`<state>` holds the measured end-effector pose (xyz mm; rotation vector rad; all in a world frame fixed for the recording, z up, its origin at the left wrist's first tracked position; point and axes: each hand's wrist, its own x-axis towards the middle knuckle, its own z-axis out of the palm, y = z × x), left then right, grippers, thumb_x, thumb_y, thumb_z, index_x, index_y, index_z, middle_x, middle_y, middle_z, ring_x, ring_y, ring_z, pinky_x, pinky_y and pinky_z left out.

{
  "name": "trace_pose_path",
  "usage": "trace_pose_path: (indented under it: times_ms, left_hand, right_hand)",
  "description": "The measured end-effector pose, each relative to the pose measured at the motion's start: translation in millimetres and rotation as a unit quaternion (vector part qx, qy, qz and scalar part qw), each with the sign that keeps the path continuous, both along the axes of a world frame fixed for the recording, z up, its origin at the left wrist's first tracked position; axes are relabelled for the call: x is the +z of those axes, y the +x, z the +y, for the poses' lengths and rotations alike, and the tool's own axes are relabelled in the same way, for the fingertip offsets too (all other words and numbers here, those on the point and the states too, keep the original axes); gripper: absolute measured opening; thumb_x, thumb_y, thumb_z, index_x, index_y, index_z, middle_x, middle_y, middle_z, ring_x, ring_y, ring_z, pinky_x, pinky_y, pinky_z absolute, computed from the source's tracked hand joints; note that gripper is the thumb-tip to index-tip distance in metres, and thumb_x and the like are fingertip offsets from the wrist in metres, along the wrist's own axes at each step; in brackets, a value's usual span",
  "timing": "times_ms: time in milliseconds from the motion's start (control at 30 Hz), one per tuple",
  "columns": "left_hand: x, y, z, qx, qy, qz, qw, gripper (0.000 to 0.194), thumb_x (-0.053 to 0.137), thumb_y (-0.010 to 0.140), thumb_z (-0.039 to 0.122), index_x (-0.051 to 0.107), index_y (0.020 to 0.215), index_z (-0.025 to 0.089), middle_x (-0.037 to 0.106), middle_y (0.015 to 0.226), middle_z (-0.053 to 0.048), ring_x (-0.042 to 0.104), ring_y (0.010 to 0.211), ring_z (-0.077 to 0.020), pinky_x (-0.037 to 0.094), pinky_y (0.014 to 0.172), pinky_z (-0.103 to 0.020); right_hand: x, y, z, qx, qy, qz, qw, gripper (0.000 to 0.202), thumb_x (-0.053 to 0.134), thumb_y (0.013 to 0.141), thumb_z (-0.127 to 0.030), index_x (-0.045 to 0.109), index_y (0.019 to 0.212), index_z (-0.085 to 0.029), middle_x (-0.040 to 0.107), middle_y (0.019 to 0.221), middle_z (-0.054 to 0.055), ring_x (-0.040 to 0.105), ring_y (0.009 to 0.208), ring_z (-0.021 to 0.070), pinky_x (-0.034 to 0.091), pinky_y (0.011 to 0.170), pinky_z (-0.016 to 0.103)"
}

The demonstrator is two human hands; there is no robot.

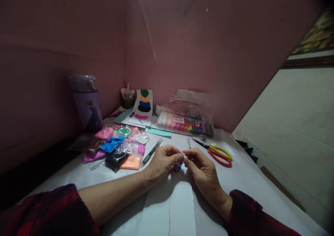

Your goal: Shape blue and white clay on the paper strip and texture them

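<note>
My left hand [167,159] and my right hand [202,170] meet over the white table, thumbs and forefingers pinched together. Between their fingertips is a small white piece [184,156], perhaps modelling clay; its shape is mostly covered. A lump of blue clay [177,167] shows just below the left fingers, and I cannot tell whether that hand holds it or it lies on the surface. Beneath my hands lies a white card [180,201] with a dark line running down it.
Bagged clay packets [112,145] are heaped at the left, near a pen [151,152] and a purple flask [87,103]. Scissors [219,154] with red and yellow handles lie right. Behind are a painted paper [144,105], a clay pack [182,121] and a pink wall [182,48].
</note>
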<state>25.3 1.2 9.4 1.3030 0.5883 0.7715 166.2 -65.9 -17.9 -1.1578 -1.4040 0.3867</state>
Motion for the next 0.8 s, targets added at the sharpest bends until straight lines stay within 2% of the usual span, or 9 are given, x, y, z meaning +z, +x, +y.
trace_pose_path:
  times_ms: [133, 367, 500, 733, 800]
  left_hand:
    - [-2.1, 0.2, -0.8, 0.008, 0.004, -0.009, 1.0, 0.026, 0.07, 0.065, 0.033, 0.058, 0.072, 0.011, 0.058, 0.056, 0.002, 0.05, 0.046, -0.0065, 0.038, 0.044, -0.019]
    - [-6.2, 0.2, 1.9, 0.003, 0.006, -0.035, 0.999, 0.033, 0.069, 0.068, 0.04, 0.062, 0.081, 0.01, 0.06, 0.061, -0.001, 0.052, 0.05, -0.0083, 0.042, 0.048, -0.021]
    - [-6.5, 0.2, 2.2, 0.002, 0.001, -0.023, 1.0, 0.034, 0.074, 0.064, 0.039, 0.059, 0.078, 0.011, 0.059, 0.057, 0.0, 0.053, 0.048, -0.0085, 0.041, 0.047, -0.021]
    - [-3.5, 1.4, 1.2, 0.006, 0.001, 0.001, 1.0, 0.038, 0.076, 0.061, 0.042, 0.057, 0.072, 0.012, 0.059, 0.054, 0.0, 0.049, 0.044, -0.0066, 0.036, 0.043, -0.018]
    - [-3.5, 1.8, 1.2, 0.003, 0.003, 0.006, 1.0, 0.041, 0.077, 0.06, 0.045, 0.057, 0.073, 0.012, 0.057, 0.052, 0.002, 0.048, 0.042, -0.0061, 0.034, 0.042, -0.018]
  right_hand:
    - [0.1, -1.3, -1.5, -0.002, -0.046, 0.019, 0.999, 0.015, 0.067, 0.087, -0.034, 0.062, 0.091, -0.02, 0.064, 0.081, 0.001, 0.062, 0.074, 0.0149, 0.05, 0.068, 0.027]
    - [4.2, -1.7, -1.2, -0.008, -0.086, 0.035, 0.996, 0.019, 0.063, 0.089, -0.038, 0.062, 0.088, -0.019, 0.062, 0.073, -0.001, 0.055, 0.063, 0.0108, 0.043, 0.057, 0.024]
    - [5.3, -2.3, -1.7, 0.003, -0.078, 0.028, 0.997, 0.017, 0.062, 0.09, -0.036, 0.063, 0.087, -0.019, 0.063, 0.073, -0.001, 0.056, 0.064, 0.0109, 0.044, 0.058, 0.024]
    - [4.2, -4.8, -3.8, 0.069, -0.044, 0.028, 0.996, 0.008, 0.061, 0.09, -0.026, 0.062, 0.096, -0.02, 0.067, 0.081, 0.001, 0.065, 0.072, 0.0136, 0.051, 0.067, 0.026]
    - [3.0, -4.8, -3.8, 0.066, -0.046, 0.029, 0.996, 0.009, 0.061, 0.09, -0.027, 0.062, 0.096, -0.02, 0.067, 0.082, 0.001, 0.065, 0.072, 0.0141, 0.051, 0.068, 0.027]
